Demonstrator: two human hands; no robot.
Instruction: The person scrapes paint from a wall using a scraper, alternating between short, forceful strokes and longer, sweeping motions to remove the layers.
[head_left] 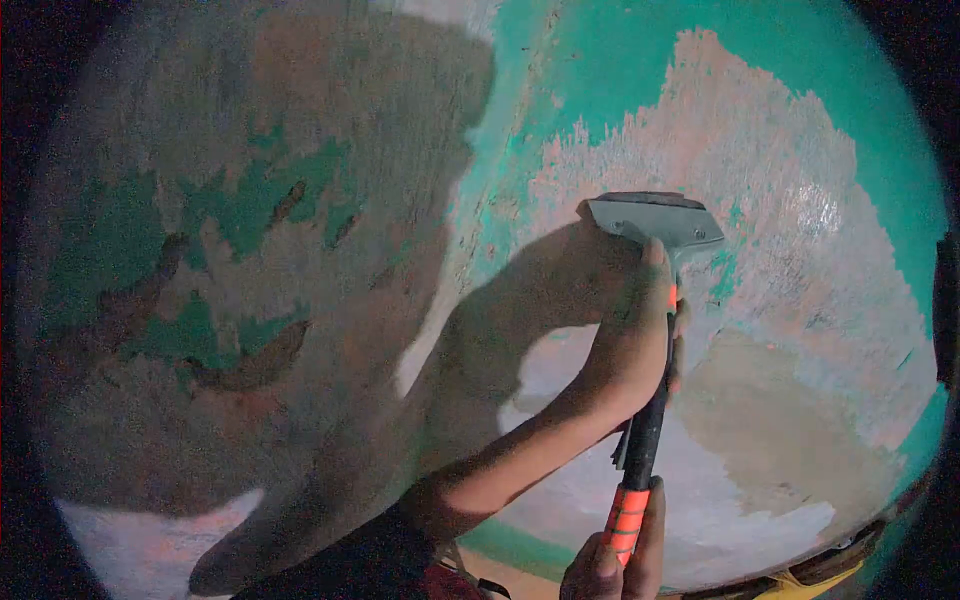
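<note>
We hold one scraper [655, 222] blade-up against the wall [760, 420], right of centre. Our left hand [635, 335] is wrapped round its shaft just under the blade, hiding the middle, with the thumb stretched upward. Our right hand [612, 565] is closed round the orange grip at the bottom edge. Around the blade lies one scraped pinkish patch [790, 190] ringed by teal paint [620, 60], and left of our forearm a shadow [330, 400] covers several green remnants [255, 200].
</note>
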